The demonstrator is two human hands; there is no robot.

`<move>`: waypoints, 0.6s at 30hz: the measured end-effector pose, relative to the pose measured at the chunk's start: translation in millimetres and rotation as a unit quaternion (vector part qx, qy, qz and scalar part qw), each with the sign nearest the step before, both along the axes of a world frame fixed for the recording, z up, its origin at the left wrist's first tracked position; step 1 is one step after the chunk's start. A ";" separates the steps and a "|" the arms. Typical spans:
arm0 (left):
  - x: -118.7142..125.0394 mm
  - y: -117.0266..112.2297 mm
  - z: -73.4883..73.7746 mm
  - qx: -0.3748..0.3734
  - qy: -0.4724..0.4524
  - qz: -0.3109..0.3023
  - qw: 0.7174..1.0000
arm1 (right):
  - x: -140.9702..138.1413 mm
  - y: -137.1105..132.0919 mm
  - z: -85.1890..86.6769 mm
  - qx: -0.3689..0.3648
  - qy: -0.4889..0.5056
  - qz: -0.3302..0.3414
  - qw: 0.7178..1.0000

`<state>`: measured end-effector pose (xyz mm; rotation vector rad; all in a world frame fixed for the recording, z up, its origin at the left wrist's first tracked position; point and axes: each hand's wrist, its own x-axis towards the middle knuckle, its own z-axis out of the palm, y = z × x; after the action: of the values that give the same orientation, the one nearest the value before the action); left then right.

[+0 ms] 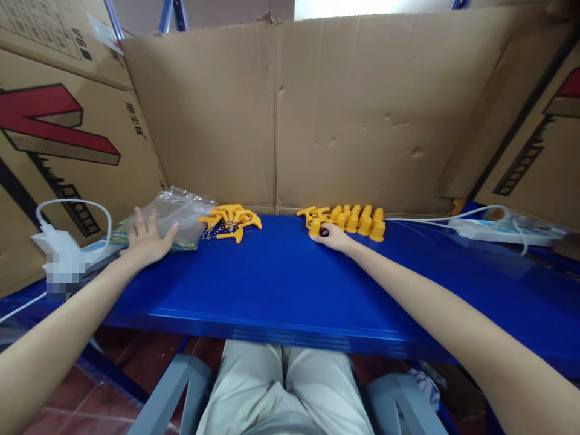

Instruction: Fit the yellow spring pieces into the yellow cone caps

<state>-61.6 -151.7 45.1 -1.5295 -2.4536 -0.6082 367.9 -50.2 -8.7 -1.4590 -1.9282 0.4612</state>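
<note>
My left hand [147, 238] lies with its fingers spread on a stack of clear plastic bags [183, 211] at the left of the blue table. My right hand [336, 238] is closed around a small yellow cup-shaped piece [315, 226] with a flared base, at the table's middle right. Just beyond it stand rows of similar yellow cup-shaped pieces [365, 221]. A few yellow T-shaped handles [307, 211] lie behind my right fingers. Between my hands is a pile of yellow curved handles [231, 214] with small metal chains [220, 229].
Cardboard walls [353, 115] enclose the back and sides of the blue table [254, 284]. A white charger with a cable [61, 248] is at the left. On the right lies a white power strip [502, 232] with cables. Grey chair armrests [176, 386] flank my legs.
</note>
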 end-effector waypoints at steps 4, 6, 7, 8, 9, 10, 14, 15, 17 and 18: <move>18.8 -8.3 16.9 -0.007 0.064 0.017 0.998 | -1.9 -3.3 4.9 -0.031 0.045 0.004 0.998; 33.0 -8.7 24.3 -0.001 0.132 -0.010 0.991 | -3.6 -6.0 8.3 -0.046 0.064 -0.002 0.997; 40.9 -7.0 27.4 -0.011 0.155 -0.028 0.988 | -4.6 -6.7 9.6 -0.049 0.069 -0.007 0.996; 49.3 -3.8 30.1 -0.036 0.171 -0.057 0.983 | -5.5 -6.7 10.2 -0.047 0.072 -0.012 0.996; 58.2 0.7 32.6 -0.067 0.185 -0.088 0.977 | -6.3 -6.0 10.0 -0.044 0.073 -0.017 0.996; 67.3 6.4 34.8 -0.096 0.198 -0.122 0.968 | -7.0 -4.4 9.0 -0.038 0.073 -0.024 0.996; 103.0 36.4 41.4 -0.157 0.211 -0.213 0.941 | -7.1 5.3 -0.8 -0.006 0.053 -0.054 0.997; 110.7 44.5 42.0 -0.188 0.190 -0.214 0.939 | -6.5 7.1 -3.4 0.003 0.047 -0.059 0.997; 122.6 59.8 40.2 -0.203 0.121 -0.218 0.947 | -5.1 8.8 -7.2 0.019 0.035 -0.063 0.997; 126.6 66.6 37.8 -0.178 0.074 -0.222 0.956 | -4.6 8.7 -8.3 0.025 0.031 -0.064 0.997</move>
<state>65.0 -85.1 82.8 -2.2069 -2.1979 -0.0974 363.3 -41.6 -17.0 -1.5073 -1.7725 0.3918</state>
